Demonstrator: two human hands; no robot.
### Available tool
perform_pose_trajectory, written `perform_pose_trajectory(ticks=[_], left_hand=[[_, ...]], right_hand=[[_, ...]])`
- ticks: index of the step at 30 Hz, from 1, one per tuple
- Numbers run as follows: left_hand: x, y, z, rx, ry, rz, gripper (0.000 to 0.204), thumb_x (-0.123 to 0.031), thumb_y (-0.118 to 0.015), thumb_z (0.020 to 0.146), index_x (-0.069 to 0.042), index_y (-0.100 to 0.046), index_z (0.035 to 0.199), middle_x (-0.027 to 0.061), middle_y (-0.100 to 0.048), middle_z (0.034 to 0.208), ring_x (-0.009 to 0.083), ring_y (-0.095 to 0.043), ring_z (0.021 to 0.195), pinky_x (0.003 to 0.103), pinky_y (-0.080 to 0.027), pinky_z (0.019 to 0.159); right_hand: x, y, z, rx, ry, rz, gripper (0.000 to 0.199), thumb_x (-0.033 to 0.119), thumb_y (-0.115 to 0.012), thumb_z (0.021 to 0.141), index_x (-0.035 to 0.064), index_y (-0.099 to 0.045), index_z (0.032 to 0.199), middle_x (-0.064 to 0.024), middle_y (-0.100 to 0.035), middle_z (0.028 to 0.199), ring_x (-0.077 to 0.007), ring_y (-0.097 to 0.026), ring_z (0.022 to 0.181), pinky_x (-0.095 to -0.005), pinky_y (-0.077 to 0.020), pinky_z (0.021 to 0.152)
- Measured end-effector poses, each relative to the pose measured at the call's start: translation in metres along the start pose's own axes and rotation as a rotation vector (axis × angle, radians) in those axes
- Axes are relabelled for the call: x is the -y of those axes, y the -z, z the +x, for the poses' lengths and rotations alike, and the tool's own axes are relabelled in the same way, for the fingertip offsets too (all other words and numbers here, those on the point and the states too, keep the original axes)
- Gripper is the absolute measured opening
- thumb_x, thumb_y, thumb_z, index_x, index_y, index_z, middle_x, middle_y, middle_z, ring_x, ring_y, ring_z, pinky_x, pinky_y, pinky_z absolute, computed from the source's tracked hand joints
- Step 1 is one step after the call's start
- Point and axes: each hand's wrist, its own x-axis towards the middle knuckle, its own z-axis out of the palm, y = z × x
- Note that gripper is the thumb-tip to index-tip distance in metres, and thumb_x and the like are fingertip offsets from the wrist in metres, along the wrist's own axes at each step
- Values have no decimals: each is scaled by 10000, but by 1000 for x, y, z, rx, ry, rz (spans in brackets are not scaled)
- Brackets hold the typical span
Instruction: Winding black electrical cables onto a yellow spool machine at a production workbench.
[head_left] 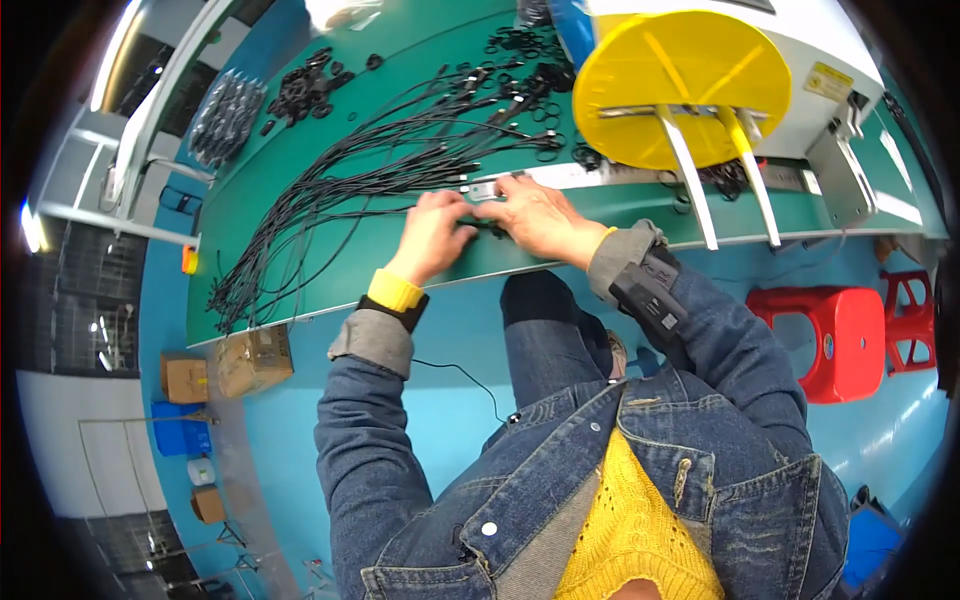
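so yeah, both hands are working close to the front edge of the green table (260, 175), just a thin bare strip between them and the rim. left hand (435, 235) has its fingers curled in, right hand (545, 220) has its fingers bent over beside a small metal piece (483, 190). can't make out whether either one is actually pinching, the tips are too hidden. the black cables (335, 165) run in a long bundle just beyond the hands and off to the left. right side's tighter: yellow disc (683, 90) and two metal rods (688, 180) reaching the front edge. far left has more open green.
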Motion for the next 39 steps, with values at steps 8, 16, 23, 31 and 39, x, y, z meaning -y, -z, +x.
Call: perform_pose_trajectory(ticks=[8,16,23,31,39], left_hand=[[-4,-4,-8,116,49,-53,136,-108,-639,714,-98,-579,837,57,-568,854,277,-514,848,406,-395,760],[-1,9,6,-263,223,-175,81,-82,-588,775,-70,-538,838,82,-575,729,269,-554,709,383,-425,644],[-8,27,4,-332,247,-376,66,-34,-561,790,-39,-528,846,128,-574,720,297,-570,661,348,-446,582],[-21,22,-20,-310,169,-361,62,-14,-572,769,-28,-538,819,123,-580,737,296,-562,666,342,-445,598],[-55,24,-18,-313,48,-313,84,2,-574,762,-30,-558,838,107,-576,760,285,-555,697,338,-435,623]], right_hand=[[-21,-16,0,61,60,-36,99,130,-606,736,67,-554,793,-86,-541,775,-290,-554,796,-392,-456,678],[-12,12,-1,299,-252,103,114,93,-546,780,42,-579,876,-151,-601,825,-323,-582,776,-405,-457,684],[-30,20,-5,-110,-453,15,241,54,-515,770,9,-578,999,-204,-586,987,-356,-565,904,-397,-454,778],[-23,24,-20,-302,-219,-379,285,-18,-475,740,-54,-569,1007,-229,-517,1159,-399,-500,1059,-405,-417,907],[-35,35,-27,-249,-218,-3,260,-7,-508,725,5,-590,972,-167,-566,1106,-327,-521,1056,-411,-410,901]])
